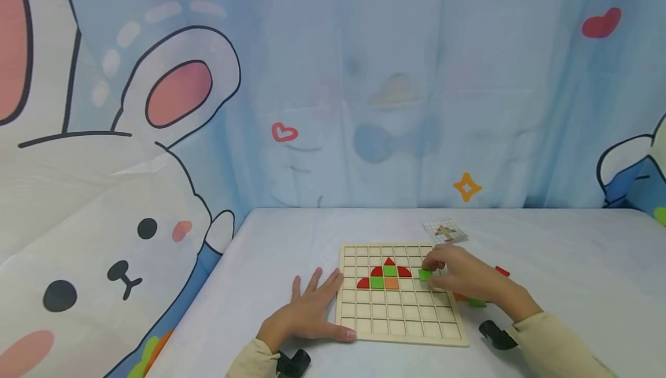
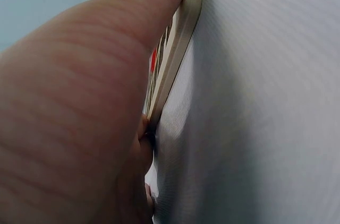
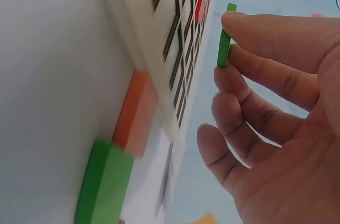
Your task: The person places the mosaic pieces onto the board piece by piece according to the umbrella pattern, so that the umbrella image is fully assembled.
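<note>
A wooden grid board lies flat on the white table. Red, green and orange pieces sit in its upper cells, with a red triangle topmost. My right hand pinches a green block between thumb and fingers, over the board's right part. In the right wrist view this block is raised clear of the grid. My left hand rests at the board's left edge, fingers spread and straight, the thumb at the lower left corner. Its wrist view shows the thumb side against the board's rim.
A small pattern card lies behind the board's upper right corner. Beside the right edge lie loose pieces, among them an orange block, a green block and a red piece. A printed curtain hangs behind the table.
</note>
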